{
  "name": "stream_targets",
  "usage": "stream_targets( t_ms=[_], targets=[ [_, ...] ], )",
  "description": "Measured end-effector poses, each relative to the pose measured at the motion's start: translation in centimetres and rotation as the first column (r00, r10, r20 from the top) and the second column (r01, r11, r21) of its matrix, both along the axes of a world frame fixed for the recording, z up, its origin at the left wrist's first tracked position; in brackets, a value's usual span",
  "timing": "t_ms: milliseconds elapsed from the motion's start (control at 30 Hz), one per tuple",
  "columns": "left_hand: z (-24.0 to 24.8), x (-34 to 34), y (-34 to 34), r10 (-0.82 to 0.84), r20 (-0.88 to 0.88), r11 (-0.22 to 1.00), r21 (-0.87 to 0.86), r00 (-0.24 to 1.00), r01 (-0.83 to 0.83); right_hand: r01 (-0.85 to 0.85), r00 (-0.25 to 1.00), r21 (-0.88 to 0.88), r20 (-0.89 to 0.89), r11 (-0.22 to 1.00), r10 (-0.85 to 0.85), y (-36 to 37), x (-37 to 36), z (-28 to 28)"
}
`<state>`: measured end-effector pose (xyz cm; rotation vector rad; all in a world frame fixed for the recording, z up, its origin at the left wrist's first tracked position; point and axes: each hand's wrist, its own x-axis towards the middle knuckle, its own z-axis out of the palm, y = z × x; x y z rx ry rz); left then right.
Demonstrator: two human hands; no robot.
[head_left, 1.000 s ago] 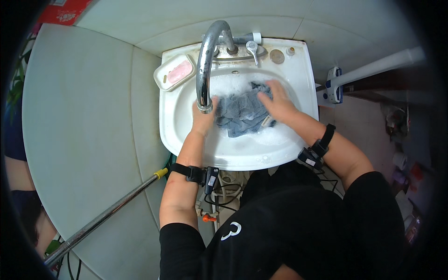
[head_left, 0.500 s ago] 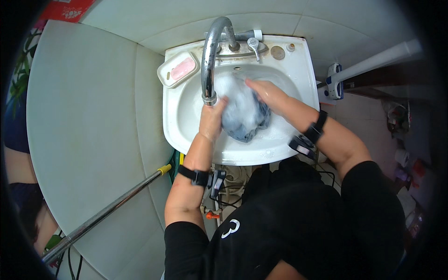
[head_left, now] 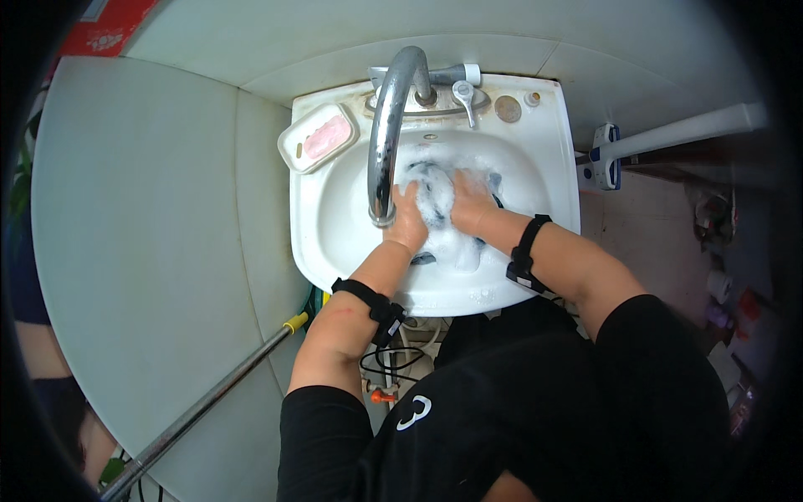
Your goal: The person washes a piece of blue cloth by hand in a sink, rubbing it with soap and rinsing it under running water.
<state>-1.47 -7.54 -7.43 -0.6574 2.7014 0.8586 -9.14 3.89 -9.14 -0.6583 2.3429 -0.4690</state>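
A soapy blue-grey cloth [head_left: 425, 258] lies down in the white washbasin [head_left: 335, 243], mostly buried under white suds [head_left: 434, 197]. My left hand [head_left: 406, 221] grips its left side below the faucet spout. From the right, my right hand [head_left: 470, 205] is closed on the same cloth, a short gap of foam apart from the left. Suds cover the fingertips of both hands. The curved chrome faucet [head_left: 386, 159] arches over the basin just above my left hand, and no running water shows under it.
A soap dish [head_left: 288, 151] holding pink soap [head_left: 327, 137] sits on the basin's back left corner. Behind the faucet lies a grey tube with a white cap [head_left: 471, 74]. A metal pole [head_left: 209, 402] slants at lower left; a white pipe [head_left: 686, 132] crosses at right.
Both hands have lowered the cloth from under the spout into the basin. More foam now spreads over it and around my fingers. The view has shifted slightly.
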Motion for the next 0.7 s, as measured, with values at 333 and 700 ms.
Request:
stream_targets(
  t_ms=[333,700],
  targets=[
    [-1.0,-3.3,-2.8,0.064,0.109,0.997,-0.037,0.992,-0.061,-0.335,0.942,0.104,0.008,0.936,0.336,-3.2,-4.5,-0.8],
    [6.6,2.4,0.4,-0.671,-0.186,0.741,-0.125,0.718,0.66,-0.159,0.976,-0.219,0.111,0.963,0.187,-0.1,-5.7,0.2]
  ],
)
